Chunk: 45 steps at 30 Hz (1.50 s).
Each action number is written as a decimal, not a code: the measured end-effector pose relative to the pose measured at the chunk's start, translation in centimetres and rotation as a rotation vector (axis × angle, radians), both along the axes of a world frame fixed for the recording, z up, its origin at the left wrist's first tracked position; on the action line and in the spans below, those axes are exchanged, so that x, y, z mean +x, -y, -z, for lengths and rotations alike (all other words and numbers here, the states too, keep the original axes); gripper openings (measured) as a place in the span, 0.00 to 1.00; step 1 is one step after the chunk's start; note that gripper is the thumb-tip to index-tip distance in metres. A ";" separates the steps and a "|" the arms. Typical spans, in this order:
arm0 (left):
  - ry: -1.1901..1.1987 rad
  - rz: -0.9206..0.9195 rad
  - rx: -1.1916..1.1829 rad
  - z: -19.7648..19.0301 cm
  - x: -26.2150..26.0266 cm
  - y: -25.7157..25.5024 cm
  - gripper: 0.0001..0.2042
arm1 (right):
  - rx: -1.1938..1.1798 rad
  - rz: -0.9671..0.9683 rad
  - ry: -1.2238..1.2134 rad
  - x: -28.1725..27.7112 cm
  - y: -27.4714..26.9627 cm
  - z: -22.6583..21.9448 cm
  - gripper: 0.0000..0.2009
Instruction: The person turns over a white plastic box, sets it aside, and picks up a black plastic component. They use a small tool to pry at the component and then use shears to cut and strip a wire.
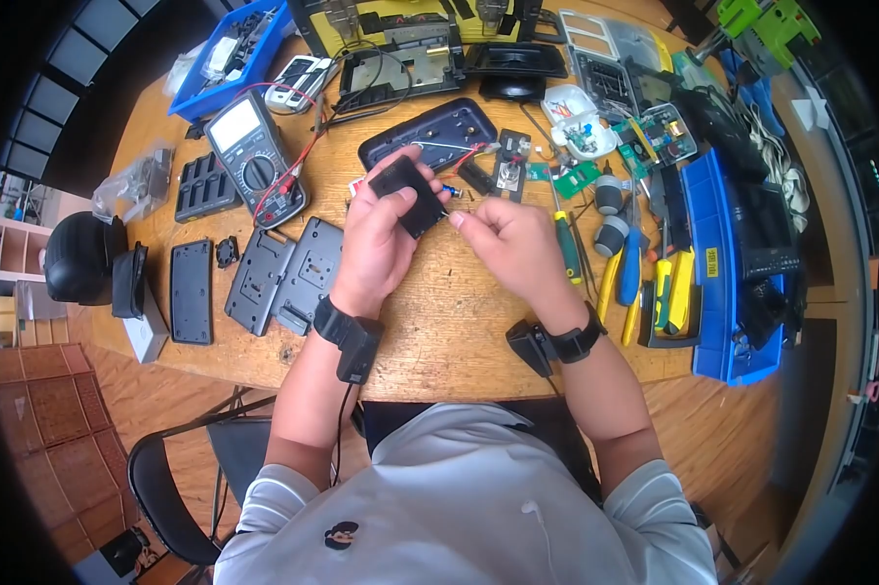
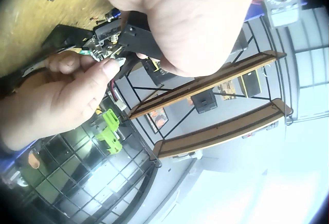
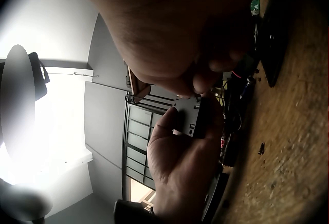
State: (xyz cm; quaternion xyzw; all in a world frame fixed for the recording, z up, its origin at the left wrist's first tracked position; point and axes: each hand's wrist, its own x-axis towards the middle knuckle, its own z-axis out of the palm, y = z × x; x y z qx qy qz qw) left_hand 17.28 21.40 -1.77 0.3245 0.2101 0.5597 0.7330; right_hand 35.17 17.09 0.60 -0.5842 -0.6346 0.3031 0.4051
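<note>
My left hand (image 1: pixel 376 239) grips a flat black plastic case (image 1: pixel 410 198) above the table, thumb across its face and fingers behind it. At the case's lower right edge, my right hand (image 1: pixel 512 244) pinches a thin, small metal piece between thumb and forefinger; its kind cannot be told. The left wrist view shows the right thumb (image 2: pixel 110 69) close against metal parts (image 2: pixel 103 44) at the end of the case. In the right wrist view, holes dot the case's face (image 3: pixel 189 117), and the right fingertips meet its upper edge. Beyond the hands lies a long dark plastic shell (image 1: pixel 381 151).
A multimeter (image 1: pixel 246 146) with red leads lies to the left, near black plates (image 1: pixel 308 268) and a small fan (image 1: pixel 227 252). Screwdrivers (image 1: pixel 630 263), yellow-handled tools and a blue bin (image 1: pixel 712 292) crowd the right. Green circuit boards (image 1: pixel 576 179) lie behind the right hand.
</note>
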 end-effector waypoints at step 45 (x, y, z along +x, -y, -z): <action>0.126 0.012 -0.119 -0.1 0.7 0.7 0.22 | 0.369 -0.021 -0.221 -0.9 0.0 0.8 0.12</action>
